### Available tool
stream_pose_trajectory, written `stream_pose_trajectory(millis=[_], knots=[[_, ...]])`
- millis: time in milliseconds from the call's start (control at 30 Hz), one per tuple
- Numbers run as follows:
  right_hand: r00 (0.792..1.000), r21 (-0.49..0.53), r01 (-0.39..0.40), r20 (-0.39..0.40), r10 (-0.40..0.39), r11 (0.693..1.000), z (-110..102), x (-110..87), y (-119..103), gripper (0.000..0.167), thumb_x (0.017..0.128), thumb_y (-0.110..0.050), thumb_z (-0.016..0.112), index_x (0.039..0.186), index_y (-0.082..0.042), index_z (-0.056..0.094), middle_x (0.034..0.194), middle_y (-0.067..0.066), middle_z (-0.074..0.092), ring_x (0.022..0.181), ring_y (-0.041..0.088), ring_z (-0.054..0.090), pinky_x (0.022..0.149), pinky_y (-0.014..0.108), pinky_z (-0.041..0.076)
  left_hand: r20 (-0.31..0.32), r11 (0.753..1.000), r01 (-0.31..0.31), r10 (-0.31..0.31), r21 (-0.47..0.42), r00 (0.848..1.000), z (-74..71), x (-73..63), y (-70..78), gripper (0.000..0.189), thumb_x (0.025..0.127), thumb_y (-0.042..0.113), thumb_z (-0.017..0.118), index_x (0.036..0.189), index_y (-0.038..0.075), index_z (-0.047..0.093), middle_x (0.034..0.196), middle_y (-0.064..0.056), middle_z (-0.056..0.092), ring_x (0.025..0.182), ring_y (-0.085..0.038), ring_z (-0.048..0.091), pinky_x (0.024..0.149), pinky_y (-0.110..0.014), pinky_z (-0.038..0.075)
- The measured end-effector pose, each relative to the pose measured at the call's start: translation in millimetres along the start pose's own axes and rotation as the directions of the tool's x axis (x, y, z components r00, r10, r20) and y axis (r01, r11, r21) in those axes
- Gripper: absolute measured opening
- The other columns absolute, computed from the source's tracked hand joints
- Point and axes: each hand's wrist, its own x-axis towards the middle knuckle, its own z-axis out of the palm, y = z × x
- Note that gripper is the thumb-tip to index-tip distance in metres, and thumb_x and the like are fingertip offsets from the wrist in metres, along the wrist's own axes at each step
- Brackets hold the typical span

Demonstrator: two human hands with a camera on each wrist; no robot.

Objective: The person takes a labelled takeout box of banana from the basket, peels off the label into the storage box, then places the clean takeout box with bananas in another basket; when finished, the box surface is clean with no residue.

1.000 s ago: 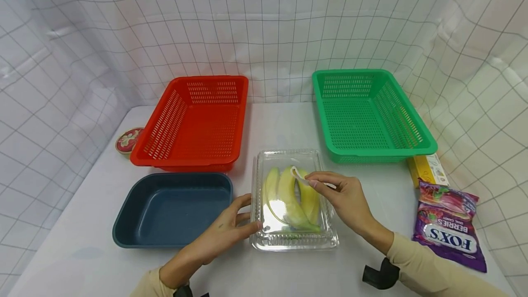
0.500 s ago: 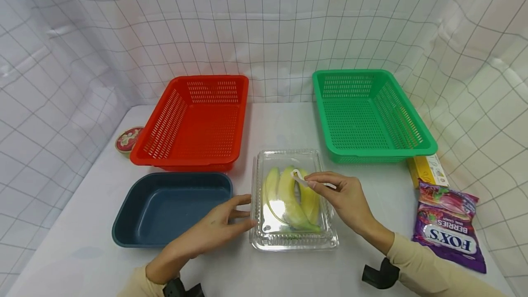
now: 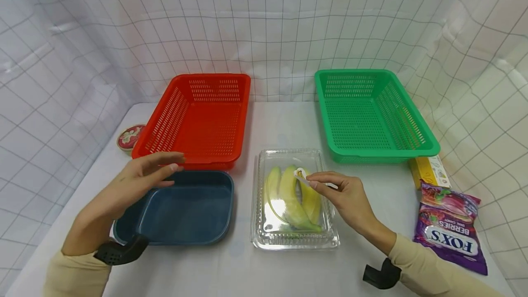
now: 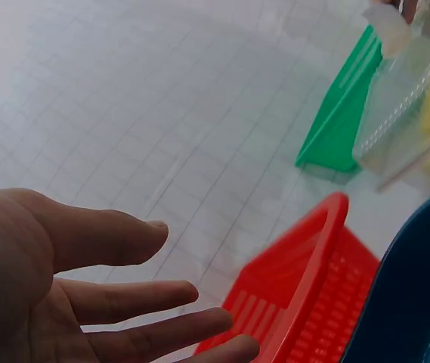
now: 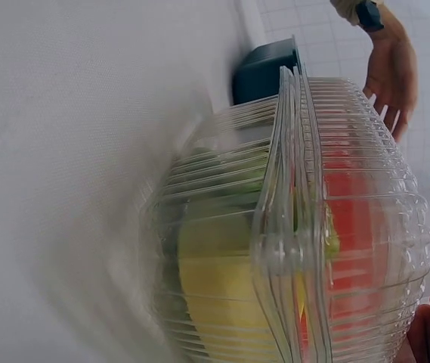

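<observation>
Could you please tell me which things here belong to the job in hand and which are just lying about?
Likely part of the job:
white strip, pinched by the right hand
clear container
bananas inside it

Apparently lying about:
red basket
green basket
blue tray, near the left hand
yellow box
purple candy bag
round red item

Bananas (image 3: 292, 200) are enclosed in a container (image 3: 296, 243), flanked by a basin (image 3: 185, 210) at nine o'clock and a candy bag (image 3: 449, 227) at three.

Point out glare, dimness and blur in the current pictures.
Head: a bright glare patch on the clear plastic clamshell, over the bananas; left wrist: dim, with the left hand shadowed and the clamshell soft; right wrist: white tabletop smeared beside the clamshell.
</observation>
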Motion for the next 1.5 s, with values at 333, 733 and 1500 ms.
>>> stream_pose_trajectory(millis=[333,733,1500], knots=[[1.000,-0.009,-0.004,0.016,0.004,1.000,-1,1.1,1,0.014,0.091,-0.017,0.071,0.103,-0.013,0.078,0.107,-0.001,0.073,0.107,0.014,0.066,0.089,0.025,0.053,-0.164,0.999,0.025,-0.021,0.024,0.986,-68.8,-16.6,-53.6,0.030,0.103,0.011,0.050,0.132,0.016,0.056,0.120,0.019,0.059,0.100,0.006,0.062,0.076,-0.015,0.054],[1.000,-0.035,0.004,0.023,-0.004,0.999,-1,2.2,1,0.014,0.091,-0.018,0.071,0.103,-0.015,0.078,0.106,-0.003,0.073,0.107,0.013,0.065,0.088,0.023,0.052,0.069,0.968,0.247,-0.244,-0.035,0.967,-88.7,-29.8,-133.3,0.053,0.104,0.019,0.049,0.145,-0.009,0.032,0.120,0.028,0.055,0.105,0.006,0.058,0.082,-0.038,0.058],[1.000,-0.039,0.002,0.020,-0.002,0.999,-3,2.3,1,0.015,0.091,-0.017,0.071,0.105,-0.016,0.078,0.107,-0.003,0.073,0.107,0.013,0.065,0.088,0.023,0.052,0.114,0.968,0.249,-0.244,-0.031,0.963,-72.4,-22.2,-124.5,0.057,0.097,0.017,0.062,0.144,-0.005,0.040,0.141,-0.023,0.050,0.104,-0.018,0.066,0.083,-0.048,0.057]])
